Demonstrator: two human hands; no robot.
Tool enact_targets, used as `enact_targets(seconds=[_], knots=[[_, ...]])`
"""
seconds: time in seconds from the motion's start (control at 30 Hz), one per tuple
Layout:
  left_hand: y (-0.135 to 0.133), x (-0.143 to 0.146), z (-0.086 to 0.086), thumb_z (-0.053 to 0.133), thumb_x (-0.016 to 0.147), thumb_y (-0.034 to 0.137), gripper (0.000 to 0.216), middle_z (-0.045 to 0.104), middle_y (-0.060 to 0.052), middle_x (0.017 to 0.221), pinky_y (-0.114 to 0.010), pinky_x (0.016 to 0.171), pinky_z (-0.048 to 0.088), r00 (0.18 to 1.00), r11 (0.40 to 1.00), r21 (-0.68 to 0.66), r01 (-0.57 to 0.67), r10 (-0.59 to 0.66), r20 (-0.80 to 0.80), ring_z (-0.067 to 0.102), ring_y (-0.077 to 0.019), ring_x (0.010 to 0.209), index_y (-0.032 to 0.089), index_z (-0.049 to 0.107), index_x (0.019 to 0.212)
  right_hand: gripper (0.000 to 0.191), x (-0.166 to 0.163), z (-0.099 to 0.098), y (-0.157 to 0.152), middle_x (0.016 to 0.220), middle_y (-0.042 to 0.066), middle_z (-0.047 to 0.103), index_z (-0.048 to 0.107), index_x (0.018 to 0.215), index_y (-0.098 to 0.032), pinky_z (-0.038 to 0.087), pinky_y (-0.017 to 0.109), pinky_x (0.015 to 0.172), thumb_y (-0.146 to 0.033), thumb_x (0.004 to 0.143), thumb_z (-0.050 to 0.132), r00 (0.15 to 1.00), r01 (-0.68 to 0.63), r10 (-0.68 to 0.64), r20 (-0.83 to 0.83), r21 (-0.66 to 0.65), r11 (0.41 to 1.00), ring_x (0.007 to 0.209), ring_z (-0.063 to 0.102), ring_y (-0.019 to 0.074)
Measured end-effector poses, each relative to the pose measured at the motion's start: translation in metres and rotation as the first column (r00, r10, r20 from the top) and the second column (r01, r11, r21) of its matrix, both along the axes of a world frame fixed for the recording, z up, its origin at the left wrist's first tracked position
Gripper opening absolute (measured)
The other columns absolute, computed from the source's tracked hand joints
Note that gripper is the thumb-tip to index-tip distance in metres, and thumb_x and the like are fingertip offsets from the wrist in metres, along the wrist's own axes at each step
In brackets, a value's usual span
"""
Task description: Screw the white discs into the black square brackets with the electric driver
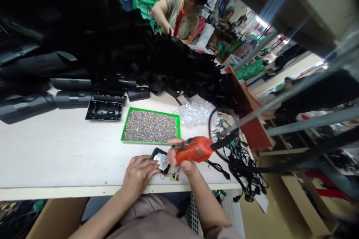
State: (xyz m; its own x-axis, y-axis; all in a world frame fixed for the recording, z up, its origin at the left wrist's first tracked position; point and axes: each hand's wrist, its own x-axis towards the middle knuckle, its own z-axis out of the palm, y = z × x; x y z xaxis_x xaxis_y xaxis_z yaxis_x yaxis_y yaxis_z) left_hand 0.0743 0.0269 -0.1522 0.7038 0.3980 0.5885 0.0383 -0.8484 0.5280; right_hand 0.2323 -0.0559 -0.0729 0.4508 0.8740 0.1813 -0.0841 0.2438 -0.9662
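Note:
My right hand (183, 164) is wrapped round an orange power screwdriver (196, 149), whose cable trails off to the right. The tool's front end points left over a small black plastic housing (155, 152) on the table; its tip is hidden by my fingers. Inside the housing sits a white part (160, 158) with a round middle. My left hand (139, 173) grips the housing from the left, fingers together over its edge. Thin wires run from it to a small circuit board (174, 176) below my right hand.
A green tray (179, 127) of small metal screws lies beyond my hands. Black plastic shells (103, 111) are heaped behind it. Clear plastic bags (196, 112) and tangled black cables (246, 175) lie to the right. A person (176, 11) works across the pile.

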Motion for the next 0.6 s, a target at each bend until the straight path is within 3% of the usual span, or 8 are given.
enact_targets(seconds=[0.1, 0.13, 0.23, 0.33, 0.6], knots=[[-0.002, -0.003, 0.009, 0.06, 0.089, 0.036, 0.018, 0.073, 0.0, 0.077, -0.031, 0.074, 0.044, 0.999, 0.992, -0.121, -0.023, 0.028, 0.044, 0.064, -0.016, 0.079, 0.022, 0.07, 0.083, 0.057, -0.011, 0.026, -0.002, 0.045, -0.01, 0.042, 0.056, 0.115, -0.026, 0.043, 0.026, 0.041, -0.067, 0.074, 0.061, 0.994, 0.07, -0.043, -0.097, 0.287, 0.955, 0.033, 0.037, 0.0103], [-0.004, -0.004, 0.011, 0.061, 0.087, 0.037, 0.018, 0.072, 0.0, 0.075, -0.031, 0.073, 0.044, 0.998, 0.987, -0.154, -0.036, 0.043, 0.046, 0.064, -0.0161, 0.078, 0.022, 0.07, 0.082, 0.055, -0.017, 0.033, -0.002, 0.046, -0.01, 0.042, 0.056, 0.115, -0.028, 0.044, 0.027, 0.042, -0.067, 0.076, 0.059, 0.99, 0.114, -0.079, -0.118, 0.325, 0.939, 0.033, 0.036, 0.0103], [-0.01, -0.007, 0.018, 0.062, 0.086, 0.04, 0.021, 0.071, 0.0, 0.071, -0.032, 0.072, 0.043, 0.996, 0.977, -0.2, -0.072, 0.082, 0.041, 0.063, -0.0163, 0.076, 0.023, 0.069, 0.078, 0.052, -0.037, 0.04, -0.001, 0.045, -0.01, 0.04, 0.056, 0.11, -0.031, 0.048, 0.03, 0.045, -0.07, 0.076, 0.057, 0.987, 0.129, -0.093, -0.129, 0.305, 0.944, 0.032, 0.035, 0.0104], [-0.013, -0.008, 0.021, 0.059, 0.088, 0.039, 0.023, 0.069, 0.001, 0.069, -0.032, 0.071, 0.041, 0.995, 0.979, -0.184, -0.084, 0.092, 0.034, 0.062, -0.0168, 0.075, 0.022, 0.067, 0.075, 0.051, -0.049, 0.034, 0.003, 0.045, -0.011, 0.041, 0.056, 0.107, -0.031, 0.05, 0.032, 0.047, -0.07, 0.074, 0.059, 0.987, 0.094, -0.054, -0.154, 0.267, 0.959, 0.031, 0.035, 0.0103], [-0.012, -0.008, 0.024, 0.059, 0.089, 0.036, 0.022, 0.066, 0.001, 0.067, -0.033, 0.07, 0.037, 0.993, 0.985, -0.13, -0.117, 0.117, -0.003, 0.059, -0.0182, 0.076, 0.02, 0.062, 0.073, 0.05, -0.047, 0.032, 0.006, 0.046, -0.011, 0.041, 0.056, 0.105, -0.03, 0.051, 0.033, 0.05, -0.069, 0.074, 0.06, 0.986, 0.059, -0.017, -0.163, 0.256, 0.965, 0.033, 0.037, 0.011]])
